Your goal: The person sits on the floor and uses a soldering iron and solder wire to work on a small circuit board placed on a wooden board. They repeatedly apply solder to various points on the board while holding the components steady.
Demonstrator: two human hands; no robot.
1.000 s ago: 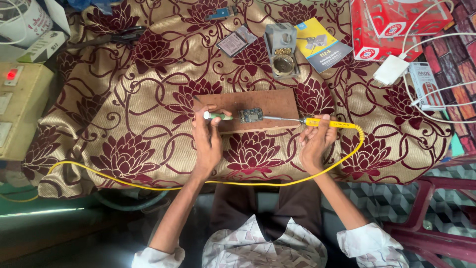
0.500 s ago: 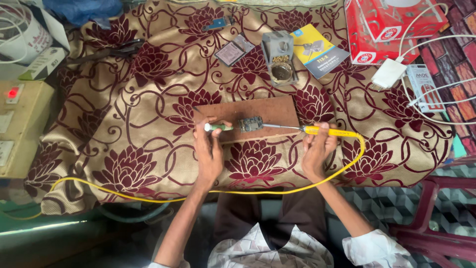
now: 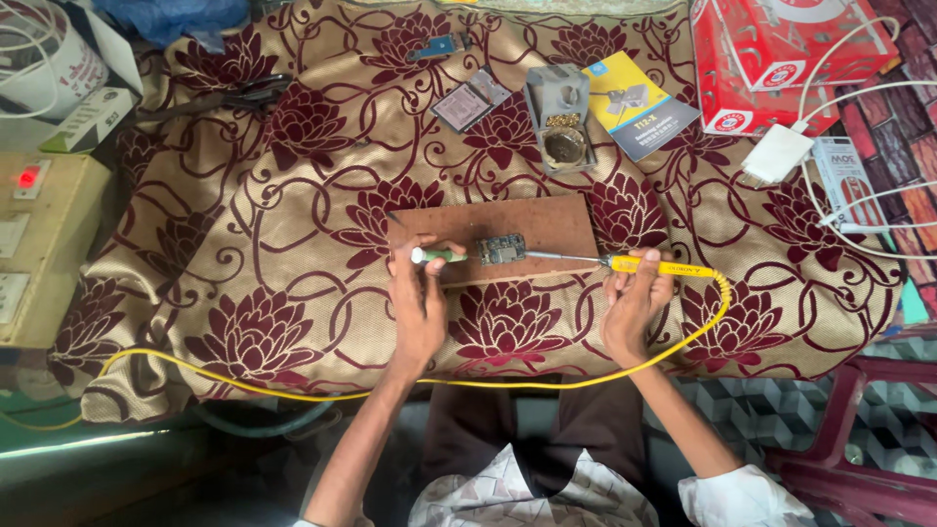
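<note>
Your small grey-green circuit board (image 3: 501, 250) lies flat on the brown wooden board (image 3: 527, 222), near its front edge. Left of it, your left hand (image 3: 418, 303) pinches a green-handled tool (image 3: 437, 256); right of it, your right hand (image 3: 632, 301) grips the yellow-handled soldering iron (image 3: 656, 265), tip touching the circuit board.

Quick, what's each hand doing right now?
Left hand: closed on a green-handled tool, tip at the small circuit board.
Right hand: closed on the yellow soldering iron.

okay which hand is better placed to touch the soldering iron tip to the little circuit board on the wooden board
Right. The right hand already holds the yellow soldering iron, whose tip points at the small circuit board. The left hand is busy with a green-handled tool at the board's other side.
</note>
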